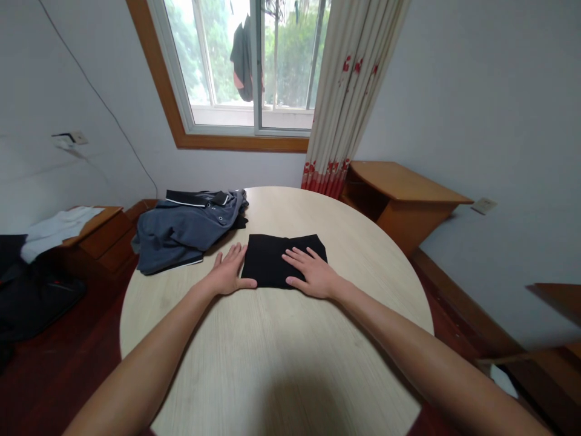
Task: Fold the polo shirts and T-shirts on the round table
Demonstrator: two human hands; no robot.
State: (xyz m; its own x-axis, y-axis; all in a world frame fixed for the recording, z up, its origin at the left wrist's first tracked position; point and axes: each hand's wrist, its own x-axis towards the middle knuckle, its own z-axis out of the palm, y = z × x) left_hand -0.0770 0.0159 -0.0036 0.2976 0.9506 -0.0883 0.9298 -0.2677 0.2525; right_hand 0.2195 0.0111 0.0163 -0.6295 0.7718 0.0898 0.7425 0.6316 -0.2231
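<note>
A black piece of cloth (267,260), folded into a flat rectangle, lies on the round pale wooden table (254,351). My left hand (229,272) rests at its left edge, fingers spread, with the thumb on the cloth's near left corner. Flat on the right part of the cloth lies my right hand (313,272), its fingers stretched out. Neither hand grips anything. Beyond my left hand, a grey-blue garment with a black collar (181,227) sits in a loose heap near the table's far left edge.
A small wooden desk (403,181) stands behind the table at the right. The long patterned curtain (354,85) hangs beside the window (222,72). To the left, white cloth (59,227) lies on a low wooden cabinet (100,233), near a black bag (36,303).
</note>
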